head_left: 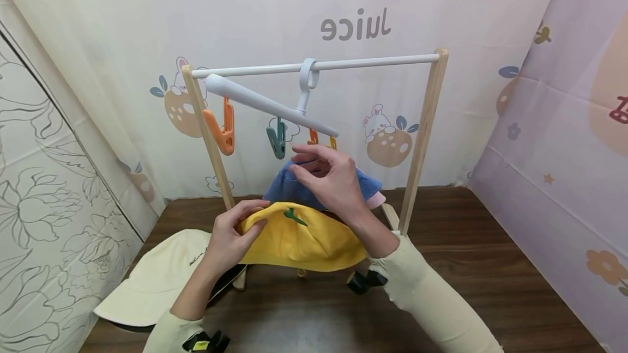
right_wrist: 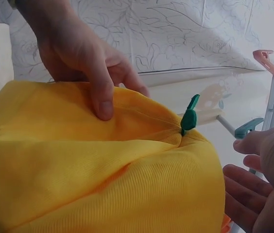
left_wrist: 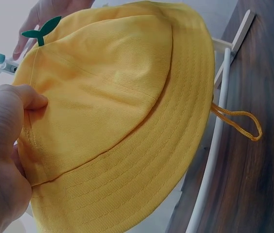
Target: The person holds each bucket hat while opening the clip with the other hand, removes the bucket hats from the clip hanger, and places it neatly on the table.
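Three patterned cloths close in the room: a pale one (head_left: 275,10) behind the rack, printed with rabbits and fruit, a lilac-tinted one (head_left: 549,178) to its right, and a white one (head_left: 49,206) with line-drawn flowers to its left. Beneath the rack spreads a dark brown, wood-grained tabletop (head_left: 481,271). The rack (head_left: 424,124) itself has wooden posts and a white crossbar. A cream hat (head_left: 157,271) lies at its front left. The yellow hat (head_left: 299,241) is held up in front of the rack; a blue hat (head_left: 294,184) hangs within it, partly hidden. From the rack's crossbar hangs a pale hanger (head_left: 265,103), slanting. Before the rack, the left hand (head_left: 230,238) pinches the yellow hat between thumb and fingers; the right hand (head_left: 333,178), its fingers loosely curved and apart, is near a teal clip, though touching cannot be told. Above the rack, "Juice" (head_left: 355,24) reads mirror-reversed. Under the hanger, inside the rack, are an orange clip (head_left: 227,138) and the teal clip (head_left: 278,140). A green sprout (head_left: 295,217) tops the yellow hat. Dark script (head_left: 198,256) on the cream hat is too small to read.
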Motion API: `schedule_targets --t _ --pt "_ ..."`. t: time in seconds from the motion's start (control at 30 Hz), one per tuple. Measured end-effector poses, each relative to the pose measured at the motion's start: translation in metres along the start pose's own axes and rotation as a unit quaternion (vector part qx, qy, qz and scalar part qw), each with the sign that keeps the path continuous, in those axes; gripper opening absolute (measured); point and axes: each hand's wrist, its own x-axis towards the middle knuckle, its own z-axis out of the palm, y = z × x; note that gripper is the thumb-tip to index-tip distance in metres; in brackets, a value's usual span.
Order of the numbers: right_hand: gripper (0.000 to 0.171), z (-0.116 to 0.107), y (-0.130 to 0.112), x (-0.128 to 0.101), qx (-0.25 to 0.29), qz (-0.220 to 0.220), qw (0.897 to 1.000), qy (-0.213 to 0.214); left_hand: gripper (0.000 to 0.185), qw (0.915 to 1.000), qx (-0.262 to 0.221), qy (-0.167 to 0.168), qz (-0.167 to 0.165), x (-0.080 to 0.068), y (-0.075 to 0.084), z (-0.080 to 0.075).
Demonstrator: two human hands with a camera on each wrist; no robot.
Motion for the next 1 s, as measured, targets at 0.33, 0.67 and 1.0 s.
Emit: schedule_targets --t 0.33,0.67,1.0 --pt "0.034 -0.004 0.004 -0.004 -0.009 -0.003 1.0 0.008 0.038 1.0 -0.002 0.008 0.001 -0.003 -0.002 -0.004" --pt "0.039 -0.009 0.01 -0.007 -0.019 0.001 1.0 0.019 0.039 0.9998 0.001 0.016 0.013 -0.006 -0.003 -0.007" --pt "0.038 -0.014 0.01 -0.011 -0.032 0.007 0.999 0.023 0.04 0.9997 0.009 0.022 0.009 -0.009 -0.003 -0.014"
